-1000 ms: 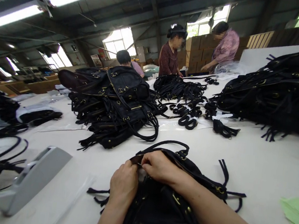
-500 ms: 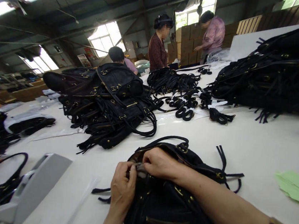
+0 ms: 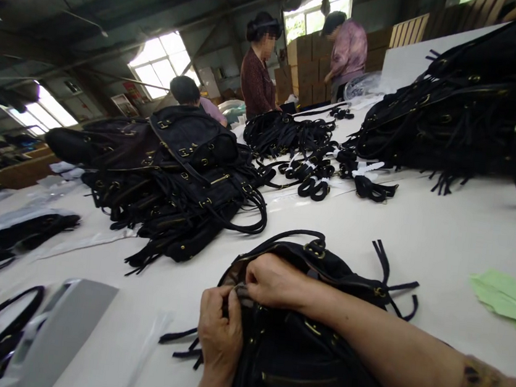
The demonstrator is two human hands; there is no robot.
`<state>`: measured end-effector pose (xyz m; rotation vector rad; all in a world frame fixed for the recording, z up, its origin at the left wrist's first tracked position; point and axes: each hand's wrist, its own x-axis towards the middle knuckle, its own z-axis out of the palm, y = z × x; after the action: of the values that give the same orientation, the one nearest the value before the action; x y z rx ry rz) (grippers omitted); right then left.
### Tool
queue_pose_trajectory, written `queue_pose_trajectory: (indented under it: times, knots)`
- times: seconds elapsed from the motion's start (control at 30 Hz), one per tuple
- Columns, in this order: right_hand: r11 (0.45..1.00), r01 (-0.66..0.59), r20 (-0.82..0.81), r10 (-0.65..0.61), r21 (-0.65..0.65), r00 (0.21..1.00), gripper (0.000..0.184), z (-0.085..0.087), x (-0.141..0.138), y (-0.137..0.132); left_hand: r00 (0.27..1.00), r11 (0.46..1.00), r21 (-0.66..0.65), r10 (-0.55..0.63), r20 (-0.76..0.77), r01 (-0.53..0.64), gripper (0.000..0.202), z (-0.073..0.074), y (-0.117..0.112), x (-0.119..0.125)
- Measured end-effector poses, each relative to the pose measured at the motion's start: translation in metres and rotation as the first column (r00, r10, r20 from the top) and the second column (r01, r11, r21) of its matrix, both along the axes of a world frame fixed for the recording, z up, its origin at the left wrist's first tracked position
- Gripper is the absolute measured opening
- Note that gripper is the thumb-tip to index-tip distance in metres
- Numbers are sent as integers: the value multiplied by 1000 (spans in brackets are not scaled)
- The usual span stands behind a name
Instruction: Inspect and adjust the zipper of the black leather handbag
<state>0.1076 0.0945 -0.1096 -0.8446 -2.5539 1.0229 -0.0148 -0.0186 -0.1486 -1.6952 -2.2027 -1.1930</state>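
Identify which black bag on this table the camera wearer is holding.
The bag nearest the camera: the left hand and right hand grip its top edge, while the stacked bags farther up the table lie untouched.

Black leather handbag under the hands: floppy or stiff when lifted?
The black leather handbag looks likely to be floppy: its body creases and gives under the right hand. The arched handle seems stiffer, probably keeping its curve unsupported. The loose strap ends would probably dangle and swing.

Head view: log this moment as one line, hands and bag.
left hand: grips black bag at opening | right hand: pinches same edge | bag: on white table
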Motion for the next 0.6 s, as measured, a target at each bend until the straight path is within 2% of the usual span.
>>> queue_pose_trajectory:
  times: [0.33, 0.6]
  knots:
    - [1000, 13, 35, -13, -5, 999, 14, 8, 2, -4, 995, 999, 31, -9, -103, 12, 12, 0, -2, 2]
    - [999, -34, -13, 34, -4, 999, 15, 5, 1, -3, 983, 993, 70, -82, -166, 95, 10, -5, -1, 4]
